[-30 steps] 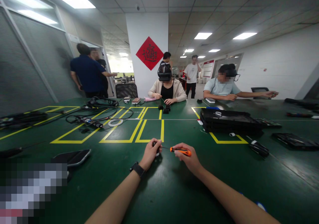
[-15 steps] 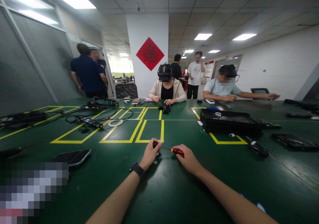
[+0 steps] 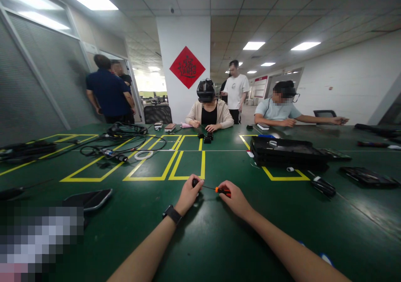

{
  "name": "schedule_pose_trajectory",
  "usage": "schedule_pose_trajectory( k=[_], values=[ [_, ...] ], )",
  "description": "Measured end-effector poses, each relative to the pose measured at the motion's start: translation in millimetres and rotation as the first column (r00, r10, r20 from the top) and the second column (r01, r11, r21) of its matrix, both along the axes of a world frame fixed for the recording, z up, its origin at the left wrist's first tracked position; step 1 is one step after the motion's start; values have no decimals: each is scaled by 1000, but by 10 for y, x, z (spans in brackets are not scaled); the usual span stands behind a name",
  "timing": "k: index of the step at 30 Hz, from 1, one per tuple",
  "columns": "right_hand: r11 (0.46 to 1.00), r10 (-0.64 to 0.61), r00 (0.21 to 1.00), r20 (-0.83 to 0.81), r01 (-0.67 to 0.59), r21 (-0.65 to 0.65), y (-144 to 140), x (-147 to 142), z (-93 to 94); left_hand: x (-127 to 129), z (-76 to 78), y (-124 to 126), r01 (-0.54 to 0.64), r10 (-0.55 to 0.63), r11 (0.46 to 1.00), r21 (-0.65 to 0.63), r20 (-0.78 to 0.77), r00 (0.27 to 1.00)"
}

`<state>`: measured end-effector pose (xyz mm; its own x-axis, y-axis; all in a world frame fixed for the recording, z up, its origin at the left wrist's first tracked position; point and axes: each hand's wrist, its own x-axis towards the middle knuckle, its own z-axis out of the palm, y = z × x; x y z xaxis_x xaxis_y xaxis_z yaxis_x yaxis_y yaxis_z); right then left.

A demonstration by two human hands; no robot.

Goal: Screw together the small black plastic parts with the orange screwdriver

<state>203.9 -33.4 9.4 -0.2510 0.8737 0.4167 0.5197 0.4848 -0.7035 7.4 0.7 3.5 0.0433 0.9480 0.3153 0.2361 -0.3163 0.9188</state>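
My left hand (image 3: 188, 193), with a dark watch (image 3: 172, 214) on its wrist, is closed around a small black part (image 3: 195, 182). Most of that part is hidden by my fingers, so its kind is unclear. In my right hand (image 3: 235, 198) is a screwdriver (image 3: 223, 191) with an orange and black handle. Its thin shaft points left, and the tip reaches the black part. Both hands are just above the green table (image 3: 200, 236), near the middle of the view.
A black tray-like case (image 3: 288, 153) lies to the right, with a dark flat device (image 3: 369, 176) beyond it. Cables (image 3: 106, 151) and a white ring coil (image 3: 143, 155) lie to the left. A phone-like device (image 3: 90, 199) is nearer. Two people sit across the table.
My hands hold almost the same pose on the part and the screwdriver. The view has shifted slightly. A standing person in white has moved left in the background.
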Motion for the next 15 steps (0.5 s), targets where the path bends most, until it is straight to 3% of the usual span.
schedule_pose_trajectory(
  k=[5, 15],
  values=[
    [999, -50, 997, 63, 50, -2, 40, -2, -33, -7, -25, 16, -35, 35, 999, 0, -31, 999],
    [999, -25, 994, 102, 22, 25, 34, 19, -17, -26, -83, 61, -38, 38, 999, 7, -37, 999]
  ],
)
